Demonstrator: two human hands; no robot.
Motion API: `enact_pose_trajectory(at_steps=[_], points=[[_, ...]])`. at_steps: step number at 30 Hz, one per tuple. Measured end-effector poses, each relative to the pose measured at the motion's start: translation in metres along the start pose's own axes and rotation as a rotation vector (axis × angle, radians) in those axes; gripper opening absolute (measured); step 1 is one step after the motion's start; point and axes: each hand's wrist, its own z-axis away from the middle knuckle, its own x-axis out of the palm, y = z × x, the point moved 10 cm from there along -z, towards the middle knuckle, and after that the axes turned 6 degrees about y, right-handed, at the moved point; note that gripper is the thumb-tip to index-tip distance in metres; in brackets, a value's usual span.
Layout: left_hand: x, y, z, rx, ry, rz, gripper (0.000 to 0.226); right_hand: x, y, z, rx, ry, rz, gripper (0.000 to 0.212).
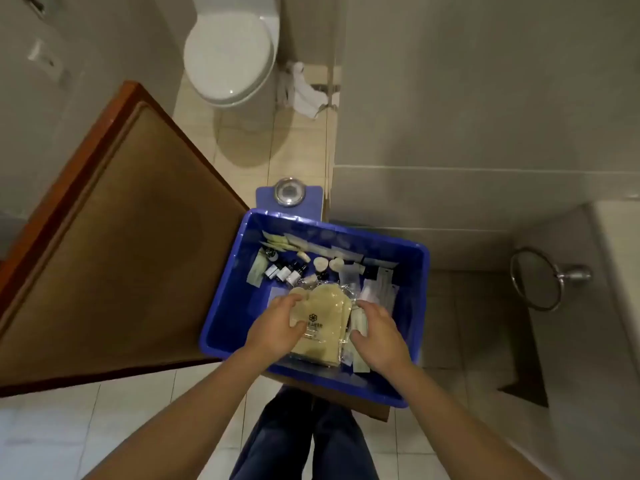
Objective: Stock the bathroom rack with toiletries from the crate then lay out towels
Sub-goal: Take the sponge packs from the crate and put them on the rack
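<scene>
The 2 forearms are bare and extend forward and down, converging toward the centre. The left forearm (194, 400) enters from the lower left corner; the right forearm (450, 403) enters from the lower right. Both wrists are roughly straight, with the backs of the hands facing up. The left hand (277, 327) holds the tan packet (322, 337): its fingers curl over the far left edge and the thumb lies on the upper face. The right hand (377, 334) sits near the left, apart from it, palm down, its fingers (363, 308) bent with tips at the packet's right edge. Whether the right hand grips cannot be determined.
</scene>
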Motion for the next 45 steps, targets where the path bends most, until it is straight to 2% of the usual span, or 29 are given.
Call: enact_pose_trajectory(at_steps=[11, 16, 22, 27, 34, 40, 45], points=[[0.074, -0.085, -0.066, -0.167, -0.114, -0.034, 0.055, 0.096, 0.071, -0.061, 0.208, -0.064, -0.031, 0.061], [0.099, -0.116, -0.085, -0.267, -0.146, -0.008, 0.064, 0.123, 0.098, -0.08, 0.349, -0.049, -0.121, 0.06], [0.113, -0.133, -0.098, -0.322, -0.158, 0.042, 0.061, 0.145, 0.114, -0.094, 0.517, -0.054, -0.272, 0.059], [0.116, -0.135, -0.105, -0.292, -0.142, -0.004, 0.062, 0.148, 0.118, -0.1, 0.549, 0.009, -0.305, 0.059], [0.123, -0.134, -0.103, -0.291, -0.153, 0.021, 0.067, 0.164, 0.112, -0.1, 0.622, 0.034, -0.36, 0.037], [0.125, -0.132, -0.104, -0.281, -0.167, 0.066, 0.055, 0.168, 0.102, -0.1, 0.589, 0.078, -0.391, 0.039], [0.125, -0.13, -0.105, -0.268, -0.198, 0.093, 0.043, 0.164, 0.104, -0.1, 0.605, 0.084, -0.447, 0.027]])
